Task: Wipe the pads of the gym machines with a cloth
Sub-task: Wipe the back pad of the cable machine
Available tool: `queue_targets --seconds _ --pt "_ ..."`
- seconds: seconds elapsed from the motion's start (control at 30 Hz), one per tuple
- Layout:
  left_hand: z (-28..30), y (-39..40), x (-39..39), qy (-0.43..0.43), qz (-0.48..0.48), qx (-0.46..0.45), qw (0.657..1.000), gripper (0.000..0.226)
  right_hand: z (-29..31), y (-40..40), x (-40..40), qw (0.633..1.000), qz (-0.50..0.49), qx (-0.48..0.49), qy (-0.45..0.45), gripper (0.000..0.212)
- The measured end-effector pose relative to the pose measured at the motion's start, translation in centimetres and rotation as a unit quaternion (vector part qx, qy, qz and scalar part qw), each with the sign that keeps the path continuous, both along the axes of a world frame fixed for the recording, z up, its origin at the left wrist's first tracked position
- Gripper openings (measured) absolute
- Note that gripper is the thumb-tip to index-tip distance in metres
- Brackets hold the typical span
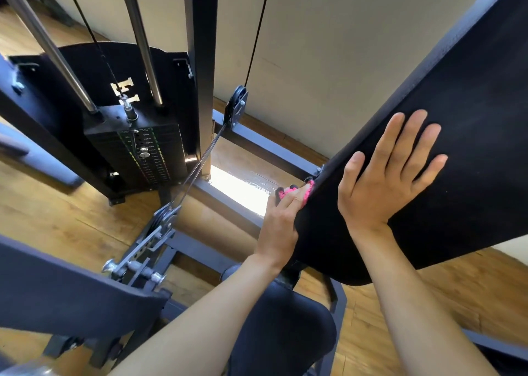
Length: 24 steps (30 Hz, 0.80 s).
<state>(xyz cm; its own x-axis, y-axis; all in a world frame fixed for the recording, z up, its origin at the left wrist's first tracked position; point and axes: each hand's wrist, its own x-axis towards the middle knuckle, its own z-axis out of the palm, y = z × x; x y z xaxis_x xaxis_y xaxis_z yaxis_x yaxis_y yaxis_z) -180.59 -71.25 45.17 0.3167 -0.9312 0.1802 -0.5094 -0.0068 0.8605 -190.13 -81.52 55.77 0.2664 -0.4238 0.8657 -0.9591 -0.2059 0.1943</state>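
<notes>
Wooden floor (71, 212) below, weight stack (143, 152) behind. I see my right hand (385, 175) flat on the back pad (457, 118), fingers spread; my left hand (281, 218) pinches the pink cloth (307, 194) (mostly hidden) against the pad's edge.

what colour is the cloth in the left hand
The cloth is pink with black patches, seen in the head view.

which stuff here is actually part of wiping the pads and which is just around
In the job:
- pink cloth, gripped by the left hand at the pad's edge
- large black back pad, with the right hand flat on it
- seat pad below, likely next

Just around:
- weight stack
- cable pulley
- guide rods
- wooden floor
</notes>
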Motion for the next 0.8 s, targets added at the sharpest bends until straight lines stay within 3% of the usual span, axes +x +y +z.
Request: queue_targets --seconds 0.27,0.8 --pt "-6.4 3.4 -0.2 0.026 -0.001 0.111 0.993 0.083 0.0 -0.1 0.2 0.999 -0.016 -0.03 0.007 0.069" --pt "-11.5 3.2 -0.5 0.092 0.012 0.193 0.977 0.078 0.1 -0.2 0.4 0.999 -0.022 -0.05 0.003 0.065"
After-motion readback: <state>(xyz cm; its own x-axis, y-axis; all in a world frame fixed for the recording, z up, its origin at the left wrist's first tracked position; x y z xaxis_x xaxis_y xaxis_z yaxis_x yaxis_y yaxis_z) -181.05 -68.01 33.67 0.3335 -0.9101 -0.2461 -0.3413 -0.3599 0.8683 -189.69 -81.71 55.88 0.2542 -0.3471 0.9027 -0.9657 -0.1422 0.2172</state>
